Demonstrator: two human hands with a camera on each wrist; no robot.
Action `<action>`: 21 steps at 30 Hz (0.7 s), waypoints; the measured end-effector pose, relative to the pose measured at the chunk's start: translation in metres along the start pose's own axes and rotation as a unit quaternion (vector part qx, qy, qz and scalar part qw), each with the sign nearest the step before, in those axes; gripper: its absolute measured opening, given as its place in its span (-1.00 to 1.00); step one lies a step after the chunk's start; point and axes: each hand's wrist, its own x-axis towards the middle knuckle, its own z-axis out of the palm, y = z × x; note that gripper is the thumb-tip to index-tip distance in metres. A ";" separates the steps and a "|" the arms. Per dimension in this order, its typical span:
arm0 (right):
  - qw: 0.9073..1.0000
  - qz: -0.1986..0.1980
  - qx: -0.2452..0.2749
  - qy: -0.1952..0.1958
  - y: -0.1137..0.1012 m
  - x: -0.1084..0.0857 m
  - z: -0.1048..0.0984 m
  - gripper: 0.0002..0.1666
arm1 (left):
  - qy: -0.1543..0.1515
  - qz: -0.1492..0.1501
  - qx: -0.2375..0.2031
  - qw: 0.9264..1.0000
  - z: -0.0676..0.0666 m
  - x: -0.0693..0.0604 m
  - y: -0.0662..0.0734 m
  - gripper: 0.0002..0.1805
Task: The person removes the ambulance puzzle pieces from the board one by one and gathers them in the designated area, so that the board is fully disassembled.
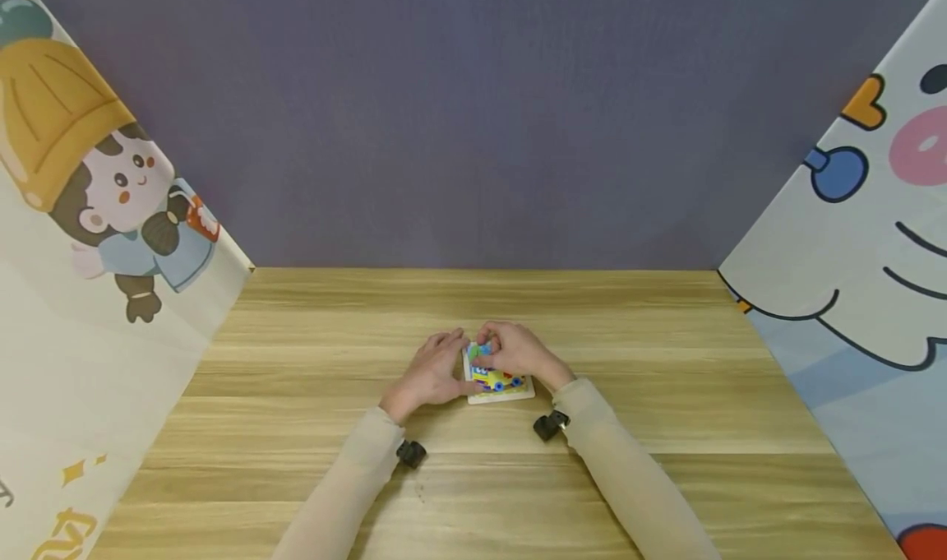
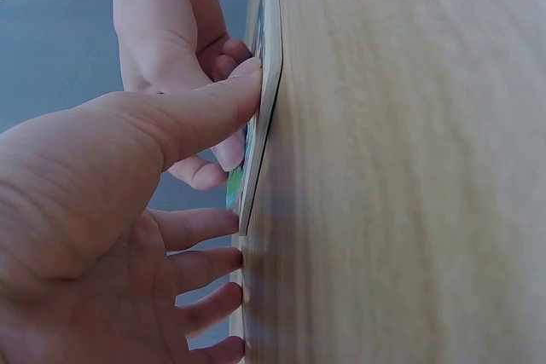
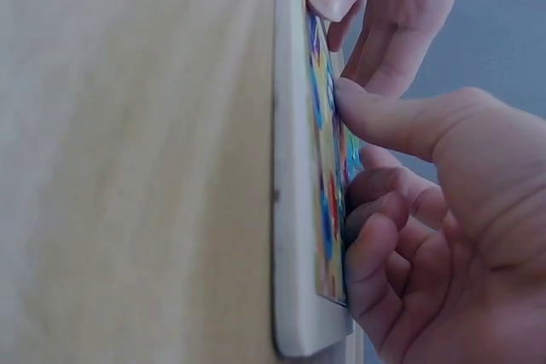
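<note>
A small white-framed puzzle board [image 1: 503,396] lies flat on the table, with a yellow and blue vehicle picture [image 1: 497,382] on it. My left hand [image 1: 436,372] is at its left side, thumb pressing on the near left part and straight fingers resting on the tabletop by the far left edge. Over the board's upper part, my right hand [image 1: 519,351] has its thumb and index finger around a green-blue puzzle piece [image 3: 351,149], the other fingers curled. The right hand covers much of the picture, so the piece's outline is hidden.
The wood-grain table [image 1: 621,330] extends on all sides of the board. A dark grey panel [image 1: 473,116] stands at the back, with cartoon-printed panels at the left [image 1: 44,313] and right [image 1: 873,264]. Small black cameras [image 1: 411,454] sit on both wrists.
</note>
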 end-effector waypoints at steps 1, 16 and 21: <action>1.000 -0.002 0.000 0.003 0.001 0.000 0.001 -0.63 | -0.001 0.000 0.000 1.000 0.000 0.000 0.000 -0.03; 0.999 -0.007 0.033 0.021 0.001 -0.001 0.003 -0.81 | 0.055 -0.006 -0.018 0.998 0.004 0.011 0.001 -0.40; 0.999 -0.013 0.023 0.023 0.003 -0.001 0.003 -0.76 | 0.057 -0.012 -0.018 0.998 0.010 0.015 -0.002 -0.40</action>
